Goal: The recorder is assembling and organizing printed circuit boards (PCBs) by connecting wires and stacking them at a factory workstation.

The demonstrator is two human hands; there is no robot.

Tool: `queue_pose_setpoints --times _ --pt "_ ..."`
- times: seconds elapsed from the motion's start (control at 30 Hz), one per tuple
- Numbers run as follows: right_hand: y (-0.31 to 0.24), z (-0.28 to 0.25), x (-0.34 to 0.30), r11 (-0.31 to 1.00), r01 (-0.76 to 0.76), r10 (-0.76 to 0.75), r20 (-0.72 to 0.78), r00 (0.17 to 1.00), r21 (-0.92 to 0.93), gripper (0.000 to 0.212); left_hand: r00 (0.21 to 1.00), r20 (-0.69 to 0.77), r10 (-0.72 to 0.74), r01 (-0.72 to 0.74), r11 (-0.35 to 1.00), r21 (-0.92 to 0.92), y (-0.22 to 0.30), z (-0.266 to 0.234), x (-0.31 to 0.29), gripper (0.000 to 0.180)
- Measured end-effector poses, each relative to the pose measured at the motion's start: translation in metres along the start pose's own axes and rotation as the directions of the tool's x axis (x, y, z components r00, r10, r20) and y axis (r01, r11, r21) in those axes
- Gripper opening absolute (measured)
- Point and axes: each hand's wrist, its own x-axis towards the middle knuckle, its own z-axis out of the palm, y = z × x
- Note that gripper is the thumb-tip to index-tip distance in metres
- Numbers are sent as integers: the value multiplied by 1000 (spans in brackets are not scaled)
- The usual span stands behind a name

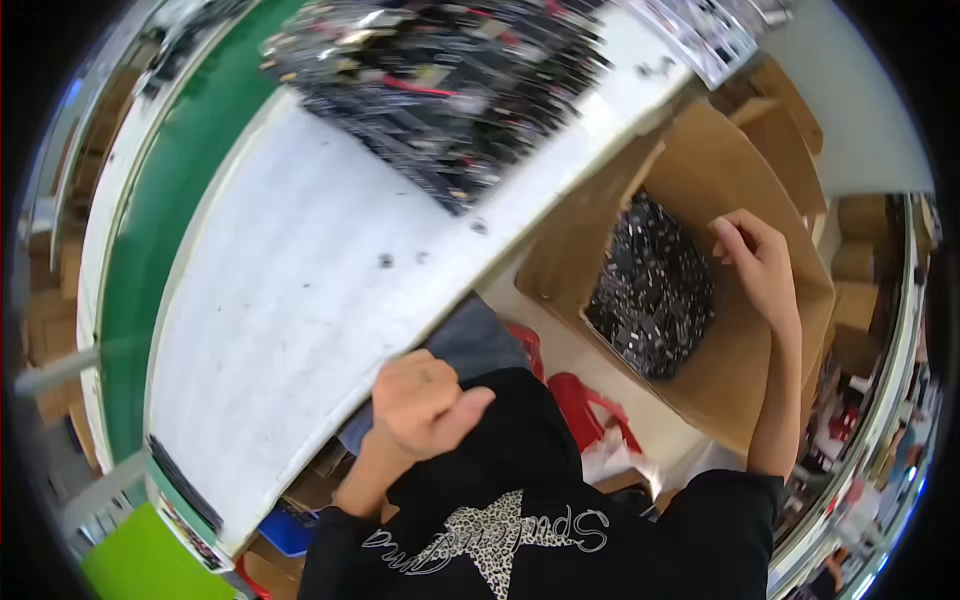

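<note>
My left hand [422,405] is curled into a loose fist at the near edge of the white table [290,270], its thumb sticking out to the right. Whatever the fist may hold is hidden. On the right, my right hand [762,262] hangs over an open cardboard box [740,150], with fingers bent in toward the thumb. Nothing shows past its fingertips, and its palm side is out of sight. Inside the box lies a heap of small black pieces [655,290] with pale specks. A large pile of thin, dark, strip-like parts [430,90] covers the table's far end, blurred.
A few dark bits [386,261] are scattered on the table. Beyond it runs a green strip [165,230]. Something red [590,410] sits below, between table and box. More cardboard boxes [860,260] stand at the right; printed sheets [700,40] lie at the far corner.
</note>
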Motion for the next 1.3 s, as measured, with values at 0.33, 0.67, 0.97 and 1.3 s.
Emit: queue_pose_setpoints --times 0.33,0.67,0.97,1.3 --pt "-188 14 43 859 511 -486 -273 830 25 12 921 -382 -83 111 992 54 3 -67 -35 42" --pt "-267 32 83 676 628 -674 21 738 -386 58 903 -401 -155 192 980 53 -4 -69 -36 34" --pt "-289 35 93 679 632 -630 145 763 -373 52 914 -370 -165 179 984 5 -2 -69 -33 33" --pt "-301 32 83 629 619 -751 -162 640 -471 38 923 -362 -132 141 990 -1 -4 -66 -35 33"
